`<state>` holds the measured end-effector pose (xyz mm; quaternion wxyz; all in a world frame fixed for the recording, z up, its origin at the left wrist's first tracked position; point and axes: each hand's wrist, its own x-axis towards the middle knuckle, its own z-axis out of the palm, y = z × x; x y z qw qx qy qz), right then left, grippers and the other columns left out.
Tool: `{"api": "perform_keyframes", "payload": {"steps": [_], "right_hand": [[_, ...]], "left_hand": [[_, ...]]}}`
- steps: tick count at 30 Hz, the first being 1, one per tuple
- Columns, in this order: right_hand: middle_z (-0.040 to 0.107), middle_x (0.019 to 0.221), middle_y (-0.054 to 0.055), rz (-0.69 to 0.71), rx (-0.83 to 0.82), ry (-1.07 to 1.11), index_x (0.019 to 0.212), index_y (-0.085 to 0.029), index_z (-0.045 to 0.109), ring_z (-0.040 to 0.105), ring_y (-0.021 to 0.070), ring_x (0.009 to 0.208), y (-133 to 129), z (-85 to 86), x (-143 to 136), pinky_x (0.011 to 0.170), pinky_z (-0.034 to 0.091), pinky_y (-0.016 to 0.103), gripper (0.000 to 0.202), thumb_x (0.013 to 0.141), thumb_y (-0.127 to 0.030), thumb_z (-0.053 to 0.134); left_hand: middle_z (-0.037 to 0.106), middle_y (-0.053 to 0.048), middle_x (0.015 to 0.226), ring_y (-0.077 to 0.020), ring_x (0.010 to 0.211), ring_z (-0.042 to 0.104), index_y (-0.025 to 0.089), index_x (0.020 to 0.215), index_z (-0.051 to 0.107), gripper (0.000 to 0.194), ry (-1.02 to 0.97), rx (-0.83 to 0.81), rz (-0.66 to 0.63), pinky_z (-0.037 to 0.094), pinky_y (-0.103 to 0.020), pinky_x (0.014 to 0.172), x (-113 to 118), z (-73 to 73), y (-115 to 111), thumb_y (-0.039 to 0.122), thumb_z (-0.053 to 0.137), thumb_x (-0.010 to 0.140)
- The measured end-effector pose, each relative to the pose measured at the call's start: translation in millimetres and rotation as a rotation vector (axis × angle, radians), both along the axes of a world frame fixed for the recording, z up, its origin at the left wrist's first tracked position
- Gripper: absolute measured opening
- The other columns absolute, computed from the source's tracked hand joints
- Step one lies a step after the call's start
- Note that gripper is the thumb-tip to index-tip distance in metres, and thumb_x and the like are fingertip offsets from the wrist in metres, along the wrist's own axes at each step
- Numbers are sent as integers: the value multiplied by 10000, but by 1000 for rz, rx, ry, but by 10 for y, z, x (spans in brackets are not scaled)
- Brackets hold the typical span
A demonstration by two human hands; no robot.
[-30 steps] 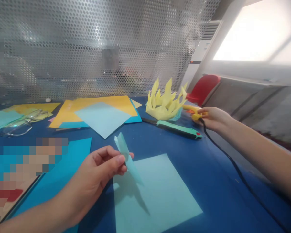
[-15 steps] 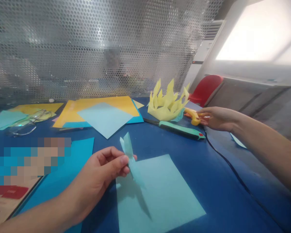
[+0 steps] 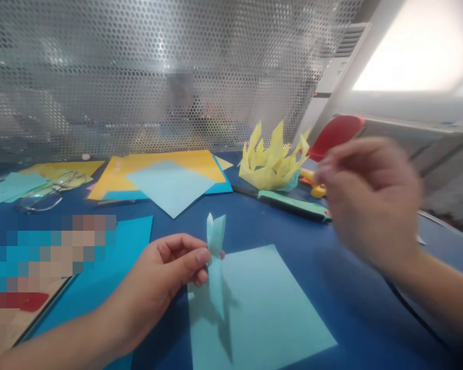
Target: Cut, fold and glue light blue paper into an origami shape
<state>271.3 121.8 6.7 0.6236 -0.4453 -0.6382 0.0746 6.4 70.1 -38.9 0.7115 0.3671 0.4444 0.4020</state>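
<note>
My left hand (image 3: 177, 270) pinches a small folded piece of light aqua paper (image 3: 216, 257) between thumb and fingertips. The piece stands upright, its top split into two points, and throws a shadow on a flat aqua sheet (image 3: 266, 308) below. My right hand (image 3: 370, 200) is raised above the table on the right, fingers curled and smeared by motion; whether anything is in it does not show. Close behind it lie a yellow-orange object (image 3: 317, 191), partly covered by the hand, and a long tool with a green and black handle (image 3: 293, 204).
A pointed yellow paper crown-like shape (image 3: 272, 167) stands at the back. Yellow and blue sheets (image 3: 170, 159) lie under a pale blue square (image 3: 173, 187). Eyeglasses (image 3: 42, 198) rest at left, near a blue sheet (image 3: 135, 241). A black cord (image 3: 412, 306) crosses the right side.
My right hand has left the yellow-orange object and come up and nearer to me. The folded paper in my left hand has turned more upright. The view has shifted slightly.
</note>
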Motion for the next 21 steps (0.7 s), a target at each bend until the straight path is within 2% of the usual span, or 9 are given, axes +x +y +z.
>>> {"api": "perform_keyframes", "payload": {"steps": [2,3,5,8,12,17,21], "right_hand": [[651,711,-15,206,-166,-77,797,-210,662,637,113,648,-211,-118,-267,615,529,245,87,854,-152,631],[697,737,-1,289,-226,-103,812,-205,686,667,120,638,-301,-166,-373,596,547,240,41,845,-190,666],[738,826,5,506,-410,-77,891,-217,698,724,135,757,-438,-231,-515,682,588,227,27,871,-231,687],[732,859,-17,641,-601,30,916,-243,679,721,113,801,-541,-269,-586,729,583,192,64,865,-240,716],[707,814,-34,630,-664,113,860,-238,669,691,95,746,-563,-299,-592,689,568,175,66,839,-215,727],[711,790,-21,607,-626,103,813,-226,683,671,111,743,-554,-346,-602,719,563,206,56,803,-186,720],[710,778,-35,567,-570,1,796,-239,684,642,111,746,-560,-346,-589,705,529,200,87,803,-152,693]], "left_hand": [[687,34,624,-53,565,544,214,699,747,353,14,15,-9,456,-136,592,-7,-12,-3,488,946,599],[693,35,631,-53,570,548,216,696,747,335,19,28,-19,449,-133,587,-8,-15,-3,475,942,612],[690,41,614,-54,568,551,218,689,747,291,32,53,-37,430,-130,569,-5,-18,-1,435,934,638],[682,39,571,-64,560,560,215,694,751,226,56,78,-71,430,-138,570,8,-13,-4,369,914,669],[686,33,545,-66,546,576,213,678,754,152,89,93,-107,434,-139,579,31,8,-12,285,887,691],[674,36,544,-75,547,593,217,691,769,116,95,107,-132,447,-147,574,52,40,-12,243,881,675],[698,49,731,-66,644,590,219,644,744,154,73,145,-135,455,-130,600,50,44,-3,227,898,643]]}}
